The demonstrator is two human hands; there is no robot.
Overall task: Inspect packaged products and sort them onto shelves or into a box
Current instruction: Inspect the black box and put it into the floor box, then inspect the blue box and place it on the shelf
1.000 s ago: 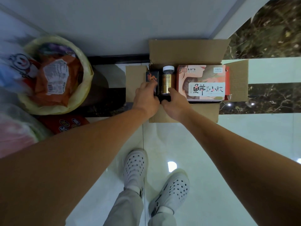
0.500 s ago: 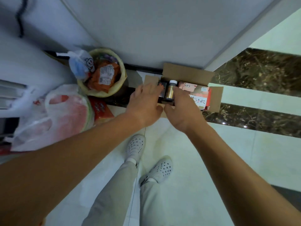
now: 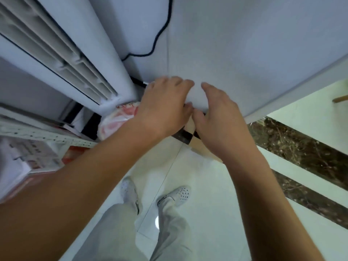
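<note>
left hand and right hand, loosely spread, over cardboard box

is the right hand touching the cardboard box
Cannot tell. In the head view, the only one, the right hand overlaps the cardboard box and hides most of it, so neither contact nor a gap shows plainly.

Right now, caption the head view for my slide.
Left hand and right hand hover open over a half-hidden cardboard box near an air conditioner.

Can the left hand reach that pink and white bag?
Probably yes. The left hand is open and holds nothing, and the bag shows just beside its wrist with nothing between them.
</note>
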